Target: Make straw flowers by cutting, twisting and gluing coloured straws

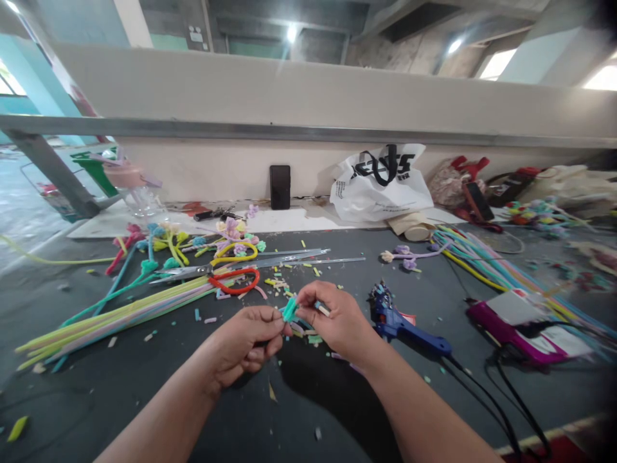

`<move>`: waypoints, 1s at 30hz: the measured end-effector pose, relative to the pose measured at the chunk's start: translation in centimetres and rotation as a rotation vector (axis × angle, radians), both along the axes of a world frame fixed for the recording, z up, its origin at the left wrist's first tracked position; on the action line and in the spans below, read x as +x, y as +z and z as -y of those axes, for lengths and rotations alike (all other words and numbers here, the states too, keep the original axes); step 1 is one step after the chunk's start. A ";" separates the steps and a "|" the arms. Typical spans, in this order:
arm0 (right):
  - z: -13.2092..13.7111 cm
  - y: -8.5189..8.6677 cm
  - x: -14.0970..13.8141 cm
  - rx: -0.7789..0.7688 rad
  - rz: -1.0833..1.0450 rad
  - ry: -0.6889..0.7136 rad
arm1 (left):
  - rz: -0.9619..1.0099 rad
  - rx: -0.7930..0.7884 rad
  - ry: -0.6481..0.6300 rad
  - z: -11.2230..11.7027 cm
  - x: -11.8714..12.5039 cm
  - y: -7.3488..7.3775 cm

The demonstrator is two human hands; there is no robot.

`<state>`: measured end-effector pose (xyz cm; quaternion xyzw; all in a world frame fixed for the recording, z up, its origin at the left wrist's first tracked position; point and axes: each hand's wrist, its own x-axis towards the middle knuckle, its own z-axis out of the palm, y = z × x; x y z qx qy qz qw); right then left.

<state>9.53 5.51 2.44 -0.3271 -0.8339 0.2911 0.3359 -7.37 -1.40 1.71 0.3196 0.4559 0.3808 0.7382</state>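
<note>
A small teal piece of pipe cleaner (290,309) is held between my two hands over the middle of the dark table. My left hand (253,341) pinches it from the left with thumb and forefinger, the other fingers curled. From the right, my right hand (340,318) pinches the same piece. A short pale bit (322,308) sticks out between my right fingers. Cut pipe cleaner scraps (314,339) lie just below and behind the hands. Scissors (234,270) with yellow and red handles rest beyond my left hand. To the right of my right hand lies a blue glue gun (409,329).
Long pipe cleaners (120,315) lie bundled at left, with another bundle (496,263) at right. Fuzzy flowers (231,231) sit behind the scissors. A magenta device (525,331) with cables occupies the right. A phone (280,187) and white bag (383,183) stand at the back.
</note>
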 end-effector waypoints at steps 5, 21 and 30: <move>-0.1 0.1 -0.1 0.034 0.044 -0.003 | -0.042 0.002 0.000 -0.2 0.0 0.0; -0.5 0.3 -0.3 -0.021 0.016 0.059 | -0.051 -0.020 -0.012 -0.2 -0.2 0.0; -1.0 0.7 0.2 0.021 0.057 0.021 | 0.046 -0.001 -0.006 -0.2 -0.6 -0.2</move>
